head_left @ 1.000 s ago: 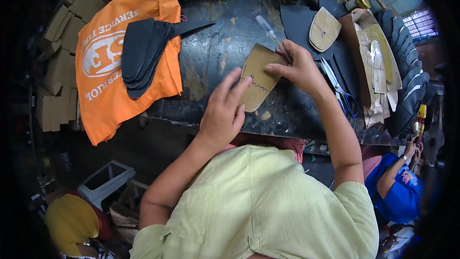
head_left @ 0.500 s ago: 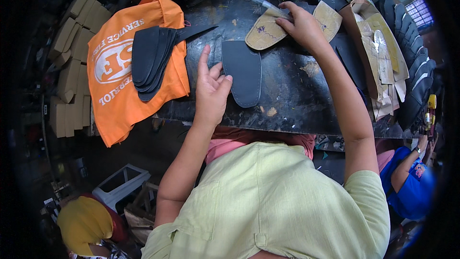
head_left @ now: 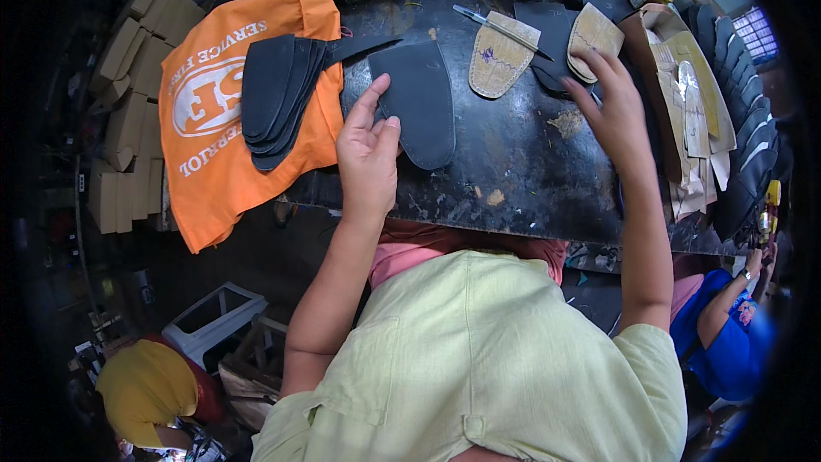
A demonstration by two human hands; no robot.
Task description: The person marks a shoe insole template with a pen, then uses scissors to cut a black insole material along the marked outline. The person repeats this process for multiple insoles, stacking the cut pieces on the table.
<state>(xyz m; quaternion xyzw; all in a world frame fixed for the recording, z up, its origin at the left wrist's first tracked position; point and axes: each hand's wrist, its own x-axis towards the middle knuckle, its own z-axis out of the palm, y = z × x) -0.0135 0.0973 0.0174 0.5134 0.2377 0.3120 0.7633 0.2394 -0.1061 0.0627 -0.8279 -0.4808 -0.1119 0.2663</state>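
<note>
My left hand (head_left: 368,163) pinches the left edge of a flat black shaped piece (head_left: 421,103) with stitch marks along its rim. The piece is tilted, its rounded end toward me. My right hand (head_left: 617,111) is open, thumb and fingers apart, with fingertips at the lower edge of a tan template (head_left: 599,30). Whether they press on it I cannot tell. A second tan template (head_left: 494,69) with purple scribbles lies to its left, and a pen (head_left: 513,35) rests across it. Black pieces (head_left: 545,22) lie partly under and between the templates.
On the left, a fanned stack of black pieces (head_left: 274,90) lies on an orange cloth bag (head_left: 201,163). A cardboard box (head_left: 663,77) of templates and a row of black pieces (head_left: 753,129) stand at right. A person in blue (head_left: 723,342) is at lower right.
The pen has left my right hand and lies on the template. That hand has moved right to the other template. My left hand has shifted and turned the black piece leftward.
</note>
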